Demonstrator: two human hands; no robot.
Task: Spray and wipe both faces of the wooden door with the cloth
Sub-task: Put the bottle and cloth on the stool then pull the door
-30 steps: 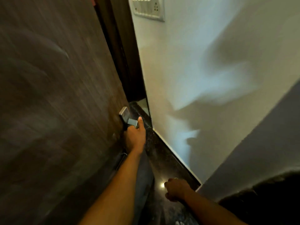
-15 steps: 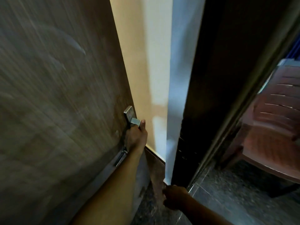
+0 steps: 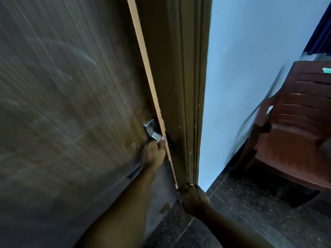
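1. Head view: a dark brown wooden door with streaked grain fills the left half of the picture. Its face is smeared by motion blur.
2. The door's pale, unpainted narrow edge runs from the top down to the right and lies just beside a brown moulded door frame.
3. A square silver metal lever handle sits on the door face close to that edge.
4. The left hand grips the lever from below, fingers wrapped round it and the thumb laid along its end. The bare forearm reaches up from the bottom of the picture.
5. A slim dark metal fitting lies on the door face just beside the left wrist. What it is cannot be told.
6. The right hand is low, at the foot of the frame, its back to the camera and its fingers curled. Whether it holds anything or touches the frame cannot be told.
7. Right of the frame is a pale blue wall.
8. A reddish-brown slatted plastic chair stands near the wall on dark speckled stone floor tiles.
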